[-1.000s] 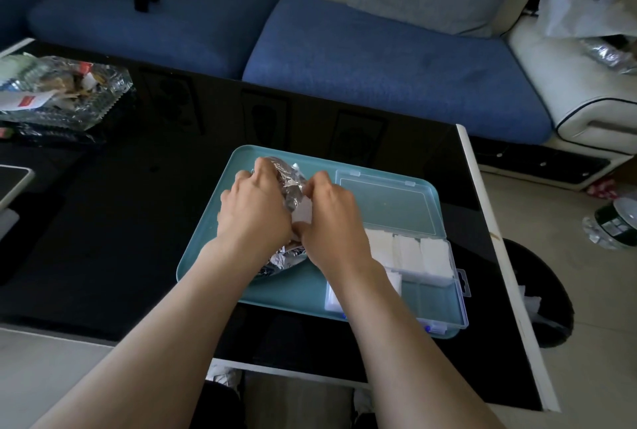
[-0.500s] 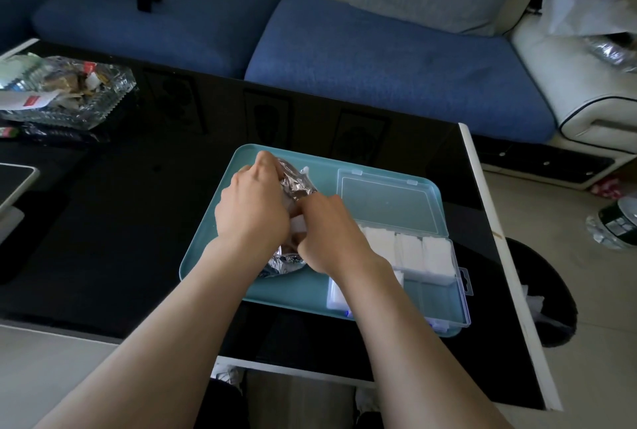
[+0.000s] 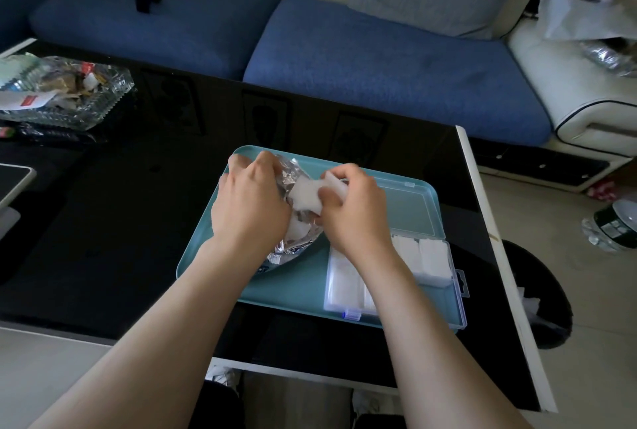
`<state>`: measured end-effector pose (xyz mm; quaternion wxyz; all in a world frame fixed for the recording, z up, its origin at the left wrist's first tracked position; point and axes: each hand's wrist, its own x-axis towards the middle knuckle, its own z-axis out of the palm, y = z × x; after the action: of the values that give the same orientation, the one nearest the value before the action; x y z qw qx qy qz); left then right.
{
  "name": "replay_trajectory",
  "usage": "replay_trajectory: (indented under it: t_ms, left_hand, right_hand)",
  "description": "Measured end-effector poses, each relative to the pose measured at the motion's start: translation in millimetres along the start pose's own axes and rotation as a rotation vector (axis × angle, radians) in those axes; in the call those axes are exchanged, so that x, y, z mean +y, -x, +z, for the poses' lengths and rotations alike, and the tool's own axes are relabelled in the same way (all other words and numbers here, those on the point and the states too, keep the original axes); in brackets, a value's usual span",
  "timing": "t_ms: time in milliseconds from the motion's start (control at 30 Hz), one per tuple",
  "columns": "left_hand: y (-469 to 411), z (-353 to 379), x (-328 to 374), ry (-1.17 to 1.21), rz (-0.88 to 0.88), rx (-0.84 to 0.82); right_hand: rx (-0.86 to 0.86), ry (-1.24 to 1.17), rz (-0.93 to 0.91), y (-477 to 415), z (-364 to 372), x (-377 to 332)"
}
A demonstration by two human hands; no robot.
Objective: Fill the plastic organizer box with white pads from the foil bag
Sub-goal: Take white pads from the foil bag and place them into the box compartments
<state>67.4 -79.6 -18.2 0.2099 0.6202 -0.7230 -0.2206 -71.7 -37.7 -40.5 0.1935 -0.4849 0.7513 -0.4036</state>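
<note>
A crinkled silver foil bag point(image 3: 293, 239) lies on the left half of a teal tray point(image 3: 296, 287). My left hand point(image 3: 250, 203) grips the bag's top edge. My right hand point(image 3: 355, 215) is closed on a bunch of white pads point(image 3: 303, 196) just outside the bag's mouth. More white shows inside the bag. The clear plastic organizer box point(image 3: 427, 256) sits open on the tray's right half, its lid point(image 3: 410, 208) laid flat behind it. White pads fill the box's far row and a near-left compartment; my right forearm hides part of the box.
The tray rests on a black glass table point(image 3: 138, 222) with a white right edge. A glass dish point(image 3: 69, 98) of wrappers stands at far left. A blue sofa point(image 3: 379, 60) runs behind the table. A dark stool top point(image 3: 537, 291) sits right of the table.
My right hand has drawn up and to the right out of the bag's mouth, bringing a bunch of white pads into sight. My left hand still holds the bag.
</note>
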Motion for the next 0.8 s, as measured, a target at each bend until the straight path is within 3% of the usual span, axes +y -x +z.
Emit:
replay_trajectory:
  t_ms: [267, 367, 467, 567, 700, 800]
  left_hand:
    - [3, 6, 20, 0.151, 0.116, 0.137]
    - [7, 8, 33, 0.289, 0.195, 0.206]
    - [13, 10, 47, 0.452, 0.224, 0.159]
    - [18, 16, 59, 0.702, 0.110, 0.064]
    - [25, 20, 77, 1.207, -0.180, -0.137]
    - [28, 22, 82, 1.281, -0.242, -0.230]
  right_hand:
    - [0.179, -0.519, 0.202, 2, -22, -9]
    - [0.167, -0.623, 0.249, 5, -32, -11]
    - [0.132, -0.747, 0.286, 8, -40, -12]
    - [0.132, -0.819, 0.305, 12, -50, -10]
    - [0.144, -0.641, 0.205, 22, -68, 2]
    - [0.170, -0.501, 0.133, 29, -76, 9]
